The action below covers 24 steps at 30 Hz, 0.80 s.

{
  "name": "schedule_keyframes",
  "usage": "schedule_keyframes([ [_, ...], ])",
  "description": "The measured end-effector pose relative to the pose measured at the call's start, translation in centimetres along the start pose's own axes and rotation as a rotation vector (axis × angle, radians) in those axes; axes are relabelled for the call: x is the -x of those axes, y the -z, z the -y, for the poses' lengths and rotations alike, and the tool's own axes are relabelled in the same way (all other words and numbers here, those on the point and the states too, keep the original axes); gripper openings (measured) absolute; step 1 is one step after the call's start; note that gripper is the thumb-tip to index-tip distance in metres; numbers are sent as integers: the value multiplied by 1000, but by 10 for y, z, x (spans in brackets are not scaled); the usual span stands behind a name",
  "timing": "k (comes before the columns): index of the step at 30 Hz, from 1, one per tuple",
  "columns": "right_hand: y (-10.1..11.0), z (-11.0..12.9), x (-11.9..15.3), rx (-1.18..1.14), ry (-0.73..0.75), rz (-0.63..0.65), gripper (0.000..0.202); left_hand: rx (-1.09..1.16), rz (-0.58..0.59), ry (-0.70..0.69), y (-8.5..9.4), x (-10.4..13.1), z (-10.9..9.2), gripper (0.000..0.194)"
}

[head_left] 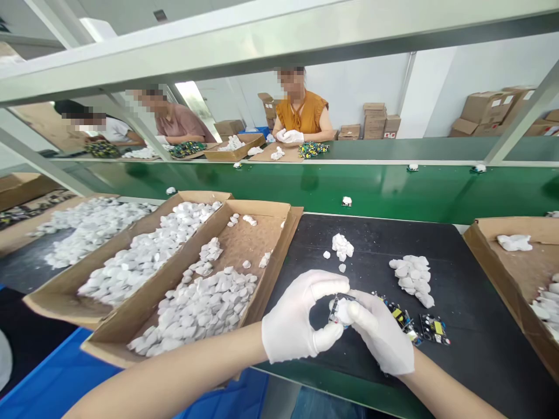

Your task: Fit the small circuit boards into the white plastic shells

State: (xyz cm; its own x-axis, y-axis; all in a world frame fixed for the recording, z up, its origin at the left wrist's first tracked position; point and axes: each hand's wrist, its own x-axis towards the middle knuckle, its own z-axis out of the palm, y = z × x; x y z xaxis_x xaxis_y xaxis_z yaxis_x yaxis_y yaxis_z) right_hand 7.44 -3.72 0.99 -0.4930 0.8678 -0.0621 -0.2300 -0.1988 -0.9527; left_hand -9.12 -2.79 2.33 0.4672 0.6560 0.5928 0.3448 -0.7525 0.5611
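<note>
In white gloves, my left hand [297,317] and my right hand [386,337] hold one small circuit board [334,307] between them above the black mat. A soft-looking white lump [343,311] sits on the board, with my right thumb pressed against it. My left fingers and thumb grip the board's left side. Beyond my hands lie a clump of white lumps [343,247] and a larger one [413,278]. Several circuit boards [434,329] rest on the mat beside my right hand, which partly hides some of them.
Cardboard trays [266,291] of white lumps stand left of the mat [463,273], and another tray [484,250] stands right. A green conveyor [283,186] carries boards with white lumps. Three people sit across it. A metal beam [262,41] crosses overhead.
</note>
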Motion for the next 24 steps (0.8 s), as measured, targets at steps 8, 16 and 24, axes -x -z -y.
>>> schedule_keyframes([
  [8, -3, 6, 5, 130, -20, -4, 25, -39, 32, -78, 2, -2, 1, 47],
  [16, -5, 8, 6, 192, 52, 77, 39, -126, 85, -101, 3, -9, -4, 31],
  [24, -7, 10, 8, 180, -56, 156, 48, -15, 119, -44, 3, -6, -4, 27],
])
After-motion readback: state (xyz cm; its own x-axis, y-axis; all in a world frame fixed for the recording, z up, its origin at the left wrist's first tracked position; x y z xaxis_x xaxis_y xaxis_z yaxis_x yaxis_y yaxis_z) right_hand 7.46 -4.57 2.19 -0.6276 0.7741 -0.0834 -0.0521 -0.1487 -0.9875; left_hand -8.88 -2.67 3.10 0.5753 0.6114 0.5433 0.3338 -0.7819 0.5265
